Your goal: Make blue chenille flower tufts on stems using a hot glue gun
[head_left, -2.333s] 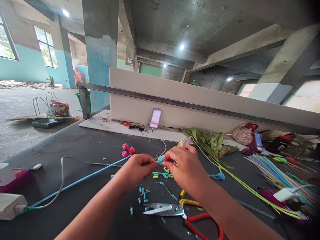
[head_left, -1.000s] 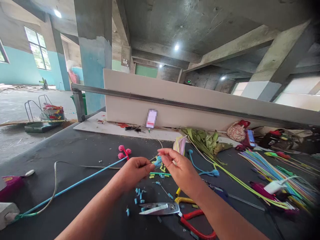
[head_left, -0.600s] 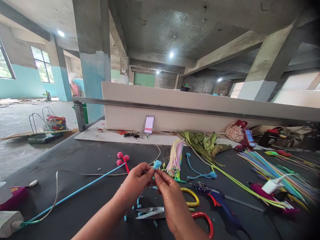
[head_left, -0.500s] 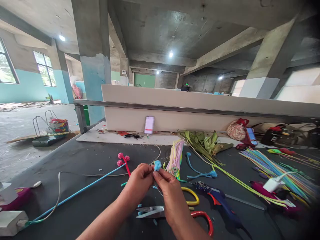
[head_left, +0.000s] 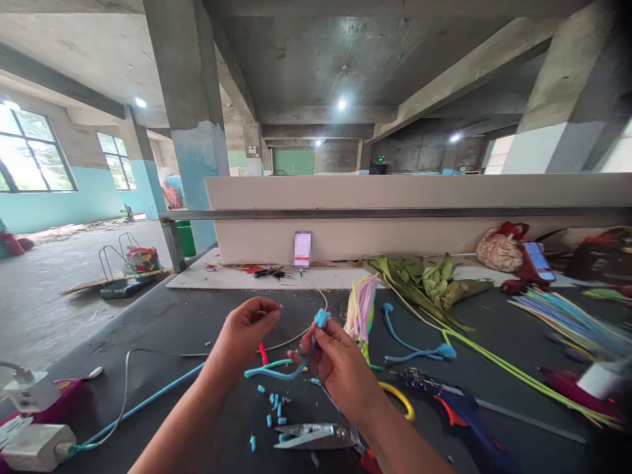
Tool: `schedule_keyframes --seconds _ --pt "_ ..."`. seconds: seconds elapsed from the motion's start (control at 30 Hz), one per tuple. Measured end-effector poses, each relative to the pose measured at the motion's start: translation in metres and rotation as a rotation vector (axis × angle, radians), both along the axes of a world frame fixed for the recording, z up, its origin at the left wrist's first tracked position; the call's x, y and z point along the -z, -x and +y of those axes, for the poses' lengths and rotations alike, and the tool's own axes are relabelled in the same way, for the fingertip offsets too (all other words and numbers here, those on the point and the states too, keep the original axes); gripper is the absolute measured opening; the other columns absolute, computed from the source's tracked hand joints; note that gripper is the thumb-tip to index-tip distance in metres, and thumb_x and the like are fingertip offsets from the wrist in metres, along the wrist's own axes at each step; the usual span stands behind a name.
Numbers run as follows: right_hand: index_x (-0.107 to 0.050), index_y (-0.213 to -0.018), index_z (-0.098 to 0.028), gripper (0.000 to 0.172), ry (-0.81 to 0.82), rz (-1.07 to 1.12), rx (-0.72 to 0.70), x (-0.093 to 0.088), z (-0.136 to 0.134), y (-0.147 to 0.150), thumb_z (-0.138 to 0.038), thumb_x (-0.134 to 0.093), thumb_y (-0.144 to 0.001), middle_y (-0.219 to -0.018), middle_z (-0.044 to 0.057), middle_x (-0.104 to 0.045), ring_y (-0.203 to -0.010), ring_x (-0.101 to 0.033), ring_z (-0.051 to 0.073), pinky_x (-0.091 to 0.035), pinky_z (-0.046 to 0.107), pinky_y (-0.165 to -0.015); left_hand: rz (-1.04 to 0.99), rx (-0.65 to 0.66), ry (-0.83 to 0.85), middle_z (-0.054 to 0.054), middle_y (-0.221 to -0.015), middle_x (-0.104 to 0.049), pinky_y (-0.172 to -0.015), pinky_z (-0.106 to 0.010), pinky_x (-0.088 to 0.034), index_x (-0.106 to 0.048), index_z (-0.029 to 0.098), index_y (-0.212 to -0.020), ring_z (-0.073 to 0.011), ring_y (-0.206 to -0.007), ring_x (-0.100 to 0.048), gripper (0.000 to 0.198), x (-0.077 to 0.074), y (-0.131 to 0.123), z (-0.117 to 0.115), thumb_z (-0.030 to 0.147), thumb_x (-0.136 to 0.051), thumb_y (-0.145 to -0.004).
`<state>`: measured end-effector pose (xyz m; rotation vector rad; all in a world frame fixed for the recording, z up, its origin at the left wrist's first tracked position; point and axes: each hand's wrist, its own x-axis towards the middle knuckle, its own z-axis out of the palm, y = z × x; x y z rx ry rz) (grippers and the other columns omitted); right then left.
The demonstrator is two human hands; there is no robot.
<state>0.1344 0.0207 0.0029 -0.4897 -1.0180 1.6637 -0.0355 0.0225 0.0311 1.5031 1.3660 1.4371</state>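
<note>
My right hand point(head_left: 345, 365) grips a light-blue pipe cleaner stem topped with a small fuzzy head point(head_left: 322, 318); its tail point(head_left: 279, 374) bends out to the left, below the fingers. My left hand point(head_left: 247, 336) is raised apart from it, thumb and forefinger pinched together; whatever they hold is too small to make out. Metal scissors point(head_left: 316, 436) lie beneath my right hand, a yellow handle loop point(head_left: 402, 400) showing beyond the wrist. Short blue cut pieces point(head_left: 275, 399) are scattered left of the blades. Another blue-headed stem point(head_left: 417, 349) lies at right.
A blue glue gun point(head_left: 459, 411) lies on the right of the dark table. Behind are a pink and yellow pipe cleaner bundle point(head_left: 361, 306), green leaves point(head_left: 424, 283) and a propped phone point(head_left: 303, 250). Chargers point(head_left: 37, 444) and a cable point(head_left: 126, 368) are at left.
My left hand has come away from the blue head and moved left. My right hand keeps hold of the stem. The view has shifted, and the cut blue pieces now show.
</note>
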Motion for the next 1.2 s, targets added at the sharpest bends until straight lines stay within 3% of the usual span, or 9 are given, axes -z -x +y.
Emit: schedule_keyframes --seconds 0.1,0.27,0.6,0.67,0.87,1.03,1.2 --pt "-0.062 -0.077 -0.020 0.012 0.049 0.007 -0.090 0.006 0.004 0.000 -0.031 -0.063 -0.080 -0.061 -0.005 -0.047 -0.045 -0.038 0.005 -0.032 0.020 -0.043 -0.057 -0.029 0.023 -0.002 -0.070 -0.061 -0.060 -0.025 -0.043 -0.064 0.017 -0.084 -0.0122 -0.064 -0.051 0.023 0.017 0.013 0.006 0.036 -0.063 -0.071" --pt "-0.064 -0.085 -0.016 0.019 0.111 -0.035 -0.108 0.016 0.006 -0.004 -0.035 -0.061 -0.082 -0.062 -0.006 -0.042 -0.044 -0.025 0.002 -0.018 0.015 -0.039 -0.061 -0.027 0.061 -0.004 -0.081 -0.064 -0.060 -0.024 -0.043 -0.065 0.017 -0.085 -0.0113 -0.065 -0.051 0.024 0.035 0.031 0.012 0.036 -0.063 -0.071" --pt "-0.063 -0.076 -0.016 0.018 0.131 -0.102 -0.057 0.017 0.002 -0.006 -0.034 -0.062 -0.081 -0.054 -0.008 -0.035 -0.042 -0.019 0.003 -0.011 0.016 -0.037 -0.016 0.014 0.066 -0.004 -0.083 -0.065 -0.064 -0.026 -0.045 -0.065 0.017 -0.083 -0.0142 -0.071 -0.055 0.020 0.028 0.024 0.004 0.033 -0.062 -0.070" --pt "-0.064 -0.075 -0.016 0.018 0.123 -0.099 -0.036 0.018 0.003 -0.008 -0.034 -0.062 -0.080 -0.053 -0.008 -0.035 -0.042 -0.019 0.003 -0.011 0.017 -0.036 0.049 0.069 0.073 -0.003 -0.081 -0.064 -0.066 -0.026 -0.044 -0.064 0.016 -0.079 -0.0139 -0.071 -0.055 0.016 0.024 0.024 0.000 0.030 -0.061 -0.070" --pt "-0.061 -0.068 -0.016 0.020 0.114 -0.071 -0.015 0.018 0.007 -0.013 -0.032 -0.062 -0.079 -0.046 -0.009 -0.030 -0.040 -0.016 0.003 -0.011 0.017 -0.036 0.467 0.433 0.219 0.000 -0.067 -0.060 -0.057 -0.022 -0.039 -0.066 0.017 -0.073 -0.0123 -0.062 -0.051 0.012 0.021 0.037 -0.005 0.023 -0.057 -0.069" --pt "-0.059 -0.065 -0.016 0.019 0.127 -0.055 -0.005 0.021 0.008 -0.013 -0.030 -0.061 -0.077 -0.046 -0.009 -0.029 -0.040 -0.016 0.004 -0.012 0.017 -0.036 0.788 0.428 0.177 0.000 -0.070 -0.064 -0.057 -0.023 -0.037 -0.067 0.020 -0.069 -0.0135 -0.064 -0.054 0.016 0.028 0.037 -0.006 0.014 -0.053 -0.062" --pt "-0.060 -0.068 -0.017 0.018 0.091 -0.023 0.049 0.018 0.008 -0.017 -0.032 -0.060 -0.077 -0.047 -0.008 -0.035 -0.039 -0.021 0.005 -0.018 0.018 -0.036 0.857 0.374 0.159 0.001 -0.064 -0.061 -0.058 -0.024 -0.036 -0.067 0.020 -0.065 -0.0137 -0.062 -0.052 0.018 0.031 0.030 -0.002 0.012 -0.052 -0.061"
